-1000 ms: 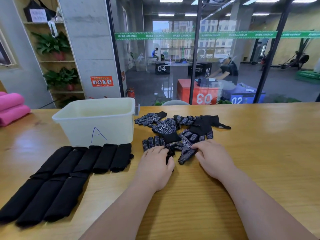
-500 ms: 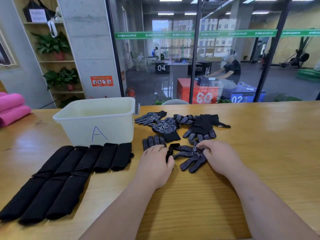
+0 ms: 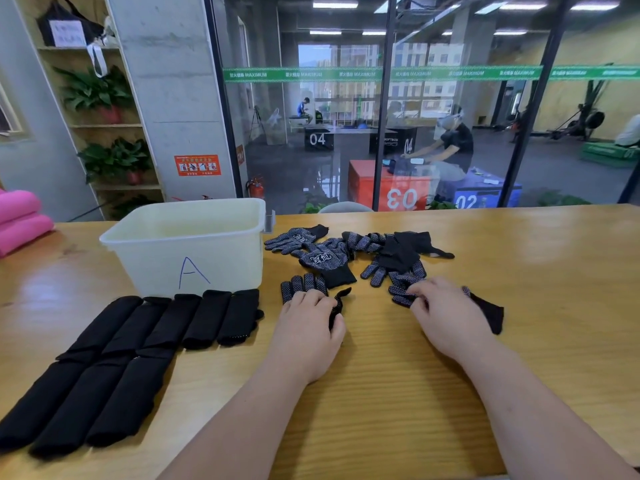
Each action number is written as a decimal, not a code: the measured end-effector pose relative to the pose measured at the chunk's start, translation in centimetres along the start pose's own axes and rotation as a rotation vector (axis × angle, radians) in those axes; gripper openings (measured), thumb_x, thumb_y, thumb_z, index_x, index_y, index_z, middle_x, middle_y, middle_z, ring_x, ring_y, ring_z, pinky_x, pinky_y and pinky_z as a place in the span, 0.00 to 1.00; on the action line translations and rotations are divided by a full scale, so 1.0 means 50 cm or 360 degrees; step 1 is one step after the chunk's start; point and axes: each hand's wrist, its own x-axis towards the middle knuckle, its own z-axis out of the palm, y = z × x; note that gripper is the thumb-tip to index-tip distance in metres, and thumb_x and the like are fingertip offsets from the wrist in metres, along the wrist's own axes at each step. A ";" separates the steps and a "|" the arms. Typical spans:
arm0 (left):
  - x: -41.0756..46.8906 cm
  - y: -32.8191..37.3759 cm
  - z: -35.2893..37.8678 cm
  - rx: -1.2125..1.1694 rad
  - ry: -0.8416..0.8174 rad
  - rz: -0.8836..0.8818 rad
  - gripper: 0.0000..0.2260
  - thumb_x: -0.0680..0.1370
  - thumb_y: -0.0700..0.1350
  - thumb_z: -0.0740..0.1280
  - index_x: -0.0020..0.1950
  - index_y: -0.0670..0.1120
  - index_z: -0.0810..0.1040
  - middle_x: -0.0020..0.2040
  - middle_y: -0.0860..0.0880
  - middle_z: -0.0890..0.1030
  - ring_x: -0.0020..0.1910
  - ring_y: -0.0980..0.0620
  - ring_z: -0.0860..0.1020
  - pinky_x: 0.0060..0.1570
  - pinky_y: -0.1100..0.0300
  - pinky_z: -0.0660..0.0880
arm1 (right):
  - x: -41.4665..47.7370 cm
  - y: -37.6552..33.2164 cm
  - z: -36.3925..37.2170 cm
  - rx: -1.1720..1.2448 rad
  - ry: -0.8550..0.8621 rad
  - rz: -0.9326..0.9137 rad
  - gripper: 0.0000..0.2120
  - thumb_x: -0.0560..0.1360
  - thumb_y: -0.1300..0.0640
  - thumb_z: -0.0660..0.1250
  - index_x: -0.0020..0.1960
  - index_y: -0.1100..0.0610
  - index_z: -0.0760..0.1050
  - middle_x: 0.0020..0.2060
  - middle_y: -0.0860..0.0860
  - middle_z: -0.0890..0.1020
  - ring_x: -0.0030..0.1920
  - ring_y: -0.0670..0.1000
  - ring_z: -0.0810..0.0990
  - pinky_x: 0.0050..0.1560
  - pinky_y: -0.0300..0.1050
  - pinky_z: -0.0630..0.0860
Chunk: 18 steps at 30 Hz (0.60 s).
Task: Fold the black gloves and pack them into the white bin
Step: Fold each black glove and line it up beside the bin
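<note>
A: Eight or so folded gloves [image 3: 207, 318] sit in two rows toward the table's [image 3: 398, 393] near left corner, just in front of the white bin [image 3: 221, 268]. The bin, close to the far left edge, shows nothing inside from this angle.

B: So folding is well under way and packing hasn't begun?

A: That's my read. A heap of loose gloves [image 3: 325, 259] waits near the far edge, just right of the bin, so there's folding left too.

B: And the hands?

A: The left hand [image 3: 306, 327] lies flat, fingers straight, pressing a dotted glove [image 3: 299, 284] down at the table's middle. The right hand [image 3: 446, 320] has its fingers curled down onto a second glove [image 3: 490, 311], gripping it as far as I can tell.

B: Anything changed from half a second back?

A: Yes! That second glove lay right beside the left hand then, almost touching the first one. Now the right hand has dragged it off to the right, and the two gloves are well apart. Left hand, bin and folded rows are all where they were.
</note>
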 end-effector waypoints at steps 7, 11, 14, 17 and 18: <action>0.004 -0.002 0.008 -0.0003 -0.0016 0.0056 0.22 0.87 0.58 0.54 0.77 0.53 0.73 0.74 0.56 0.73 0.75 0.54 0.66 0.79 0.53 0.60 | 0.035 0.031 0.014 -0.0185 -0.0152 0.0458 0.25 0.85 0.44 0.48 0.75 0.52 0.72 0.73 0.57 0.72 0.73 0.62 0.69 0.71 0.63 0.69; 0.008 -0.002 0.012 0.0002 -0.0017 0.0064 0.23 0.87 0.58 0.54 0.79 0.53 0.71 0.77 0.56 0.71 0.78 0.54 0.64 0.81 0.53 0.57 | 0.066 -0.006 0.023 -0.0080 -0.0091 0.0114 0.25 0.86 0.42 0.50 0.80 0.45 0.65 0.82 0.53 0.61 0.82 0.59 0.55 0.79 0.64 0.60; 0.008 -0.003 0.011 -0.0006 -0.0020 0.0065 0.23 0.87 0.58 0.54 0.80 0.53 0.70 0.78 0.56 0.70 0.79 0.54 0.63 0.81 0.53 0.56 | 0.099 -0.032 0.042 -0.0095 -0.0319 -0.0182 0.26 0.86 0.37 0.45 0.83 0.39 0.58 0.85 0.47 0.50 0.85 0.55 0.44 0.82 0.61 0.48; 0.006 -0.003 0.010 -0.0027 -0.0020 0.0056 0.23 0.87 0.58 0.54 0.80 0.53 0.70 0.78 0.56 0.69 0.79 0.54 0.62 0.81 0.54 0.56 | 0.117 -0.034 0.068 -0.0128 -0.0422 -0.0128 0.29 0.86 0.35 0.43 0.84 0.42 0.57 0.85 0.46 0.50 0.85 0.55 0.44 0.83 0.60 0.46; 0.006 -0.004 0.011 -0.0032 -0.0020 0.0053 0.23 0.87 0.58 0.54 0.80 0.53 0.69 0.78 0.56 0.68 0.79 0.54 0.62 0.81 0.54 0.56 | 0.121 -0.031 0.075 -0.0115 -0.0414 -0.0106 0.30 0.86 0.35 0.43 0.84 0.44 0.57 0.85 0.46 0.52 0.85 0.55 0.45 0.83 0.60 0.47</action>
